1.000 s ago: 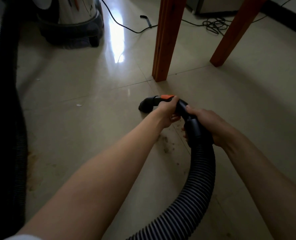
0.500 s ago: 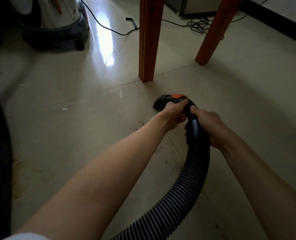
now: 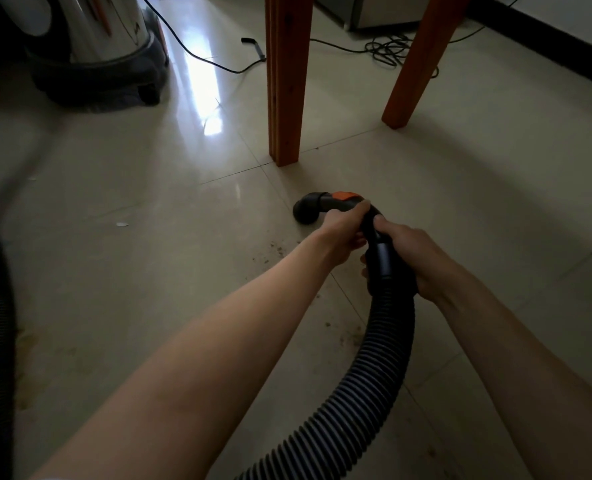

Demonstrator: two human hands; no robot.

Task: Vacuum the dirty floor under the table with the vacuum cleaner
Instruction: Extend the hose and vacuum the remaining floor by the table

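Hose handle (image 3: 353, 206): black, curved rigid tube with an orange patch on top, ending in a round black nozzle mouth (image 3: 306, 211) at the far left end.
Hose (image 3: 367, 375): dark ribbed flexible tube, joined to the handle by a smooth black cuff; bends down and leftward out of the bottom edge.
Left hand (image 3: 344, 233): wrapped round the curved part of the handle, thumb lying along the top just behind the orange patch.
Right hand (image 3: 414, 258): closed round the smooth cuff, just behind the left hand; thumb tip pressed to the tube, nearly touching the left hand.
Position against the grip: nozzle mouth juts out beyond the left hand, forward and left; ribbed hose trails back below the right hand.
Long axis: from the near right up to the far left, nozzle end bent toward the floor (image 3: 149, 271); whether touching the tile cannot be told.
Place: low over pale glossy tiles, near the closer wooden table leg (image 3: 285, 98), apart from it; second table leg (image 3: 415, 64) farther right.
Dirt (image 3: 273, 251): brown specks scattered on the tile beside and beneath the forearms, more near the hose bend.
Vacuum canister (image 3: 100, 57): shiny metal drum on a dark wheeled base, far left.
Cable (image 3: 388, 51): black, running across the floor behind the legs, coiled at right.
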